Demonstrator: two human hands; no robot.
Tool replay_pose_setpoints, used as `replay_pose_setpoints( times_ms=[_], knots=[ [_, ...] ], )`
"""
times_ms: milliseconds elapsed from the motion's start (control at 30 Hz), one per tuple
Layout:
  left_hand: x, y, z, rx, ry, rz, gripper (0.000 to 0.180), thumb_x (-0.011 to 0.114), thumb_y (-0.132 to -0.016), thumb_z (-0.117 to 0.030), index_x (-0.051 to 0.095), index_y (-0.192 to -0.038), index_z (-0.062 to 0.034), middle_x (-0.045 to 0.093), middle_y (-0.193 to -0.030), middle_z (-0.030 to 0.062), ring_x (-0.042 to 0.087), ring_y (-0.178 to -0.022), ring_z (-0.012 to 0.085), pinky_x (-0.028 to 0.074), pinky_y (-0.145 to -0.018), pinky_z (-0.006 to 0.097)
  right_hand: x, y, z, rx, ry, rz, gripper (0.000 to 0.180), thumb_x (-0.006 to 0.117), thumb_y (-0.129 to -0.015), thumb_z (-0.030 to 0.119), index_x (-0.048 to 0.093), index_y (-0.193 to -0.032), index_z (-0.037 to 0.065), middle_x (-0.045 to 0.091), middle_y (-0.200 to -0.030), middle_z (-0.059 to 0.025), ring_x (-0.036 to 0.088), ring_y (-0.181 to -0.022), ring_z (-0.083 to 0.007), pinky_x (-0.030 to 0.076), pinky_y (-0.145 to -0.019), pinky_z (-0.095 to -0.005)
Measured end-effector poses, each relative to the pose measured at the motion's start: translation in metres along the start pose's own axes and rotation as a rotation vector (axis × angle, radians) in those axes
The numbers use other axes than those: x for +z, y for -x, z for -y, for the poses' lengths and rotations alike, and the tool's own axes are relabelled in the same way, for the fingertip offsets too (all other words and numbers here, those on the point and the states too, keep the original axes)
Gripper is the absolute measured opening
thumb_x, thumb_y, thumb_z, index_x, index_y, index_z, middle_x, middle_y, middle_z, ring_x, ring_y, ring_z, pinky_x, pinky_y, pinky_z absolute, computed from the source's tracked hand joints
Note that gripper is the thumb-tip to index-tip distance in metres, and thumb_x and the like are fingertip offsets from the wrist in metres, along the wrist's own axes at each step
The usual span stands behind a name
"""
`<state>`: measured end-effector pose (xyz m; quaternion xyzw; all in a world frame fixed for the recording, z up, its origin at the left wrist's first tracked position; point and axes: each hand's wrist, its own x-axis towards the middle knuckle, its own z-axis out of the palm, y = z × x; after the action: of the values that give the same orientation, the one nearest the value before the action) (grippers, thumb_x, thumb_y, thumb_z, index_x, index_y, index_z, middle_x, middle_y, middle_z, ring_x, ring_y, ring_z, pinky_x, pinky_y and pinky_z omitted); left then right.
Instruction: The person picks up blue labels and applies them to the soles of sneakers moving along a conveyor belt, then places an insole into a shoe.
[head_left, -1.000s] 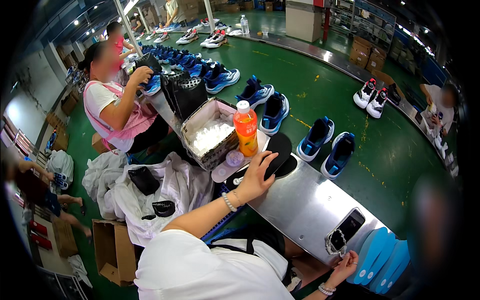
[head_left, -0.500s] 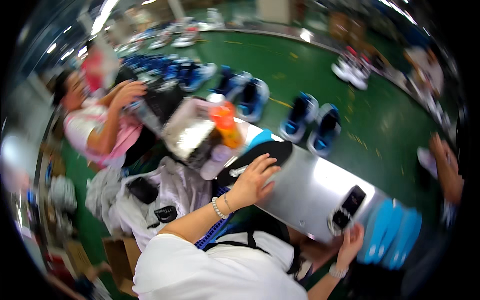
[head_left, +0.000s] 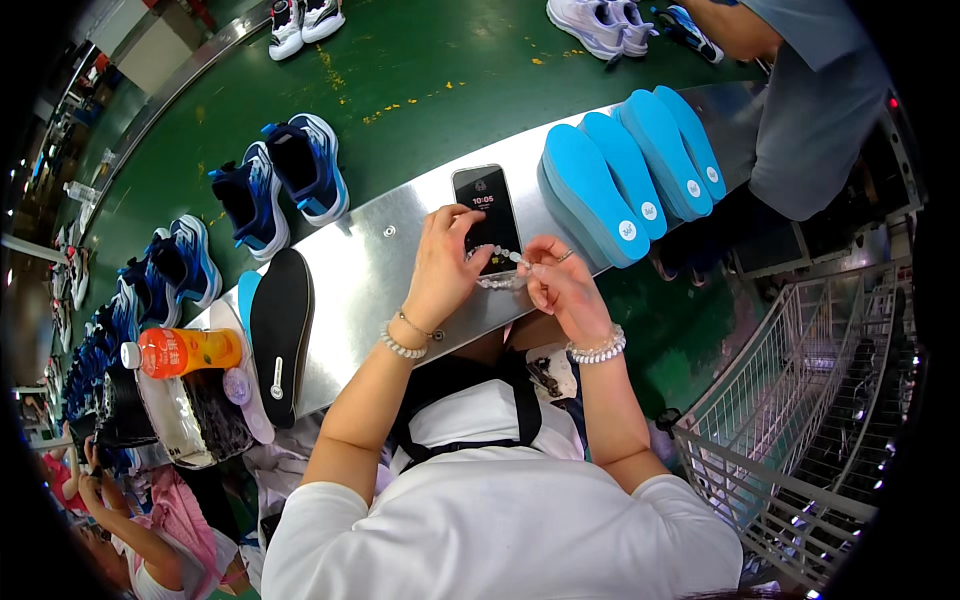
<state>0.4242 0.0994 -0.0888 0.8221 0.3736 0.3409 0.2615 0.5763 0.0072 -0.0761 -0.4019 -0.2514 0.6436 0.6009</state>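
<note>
A bracelet of clear beads [head_left: 497,284] is stretched in a loop between my two hands, just over the near end of a black phone [head_left: 487,200] with a lit screen. My left hand [head_left: 442,262] is curled, its thumb and fingertips closed at the bracelet's left side. With thumb and finger pinched, my right hand [head_left: 568,292] grips its right side. Both wrists wear other beaded bracelets. The phone lies on a shiny metal bench [head_left: 370,270]. Right of it stand blue insoles [head_left: 590,195] in pairs, and to the left lies a black insole [head_left: 280,335].
An orange drink bottle [head_left: 185,352] lies near a plastic-lined box [head_left: 190,415] at left. Blue sneakers [head_left: 308,168] line the green floor [head_left: 400,60] beyond the bench. A wire cart [head_left: 780,400] stands at right. A person in grey [head_left: 820,120] is at far right, another in pink [head_left: 180,520] lower left.
My view has swung to the right. My left hand has left the black insole and come to the phone. The bracelet, earlier by the phone, is now held between both hands.
</note>
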Motion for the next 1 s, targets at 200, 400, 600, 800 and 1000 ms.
replay_pose_setpoints(
  times_ms=[200, 400, 600, 800, 1000],
  knots=[
    [-0.019, 0.001, 0.014, 0.074, 0.017, 0.051, 0.014, 0.062, -0.068, -0.007, 0.057, -0.08, -0.0038, 0.051, -0.095, 0.011, 0.045, -0.095, 0.0275, 0.039, -0.082, 0.033, -0.002, -0.017, 0.0, -0.051, -0.036, 0.01, 0.023, 0.052, -0.08, 0.01, 0.047, -0.101, 0.004, 0.055, -0.078, -0.0044, 0.038, -0.047, -0.004, 0.027, -0.04, -0.0163],
    [-0.023, -0.003, 0.017, -0.368, 0.922, -0.019, 0.008, 0.053, -0.081, -0.006, 0.051, -0.086, -0.0018, 0.055, -0.075, 0.0045, 0.053, -0.07, 0.0116, 0.042, -0.067, 0.022, -0.001, -0.035, 0.007, -0.099, 0.12, -0.065, 0.022, 0.052, -0.08, 0.011, 0.051, -0.1, 0.002, 0.056, -0.07, -0.0029, 0.038, -0.046, -0.0029, 0.028, -0.041, -0.0152],
    [-0.037, -0.004, 0.013, -0.359, 1.174, 0.219, 0.012, 0.048, -0.085, -0.008, 0.05, -0.094, -0.001, 0.054, -0.074, 0.003, 0.053, -0.068, 0.0087, 0.043, -0.065, 0.022, 0.022, -0.032, 0.007, -0.439, 1.087, -0.261, 0.029, 0.059, -0.076, 0.013, 0.053, -0.104, 0.004, 0.058, -0.08, -0.0055, 0.051, -0.057, -0.0075, 0.039, -0.05, -0.0199],
    [-0.039, -0.004, 0.001, -0.26, 1.258, 0.371, 0.024, 0.048, -0.084, -0.007, 0.044, -0.107, -0.0016, 0.055, -0.08, 0.0043, 0.053, -0.074, 0.0107, 0.043, -0.07, 0.024, 0.056, -0.025, 0.009, -0.255, 0.642, 0.009, 0.022, 0.054, -0.081, 0.008, 0.052, -0.1, -0.001, 0.056, -0.085, -0.0064, 0.053, -0.071, -0.0089, 0.044, -0.066, -0.0218],
    [-0.048, -0.006, -0.002, -0.299, 1.252, 0.429, 0.038, 0.054, -0.077, 0.003, 0.04, -0.112, -0.0032, 0.057, -0.083, 0.0066, 0.056, -0.081, 0.013, 0.043, -0.074, 0.026, 0.04, -0.021, 0.016, -0.17, 0.391, 0.017, 0.011, 0.051, -0.082, 0.003, 0.053, -0.092, -0.001, 0.054, -0.073, -0.0028, 0.05, -0.064, -0.0071, 0.041, -0.058, -0.0196]
  ],
)
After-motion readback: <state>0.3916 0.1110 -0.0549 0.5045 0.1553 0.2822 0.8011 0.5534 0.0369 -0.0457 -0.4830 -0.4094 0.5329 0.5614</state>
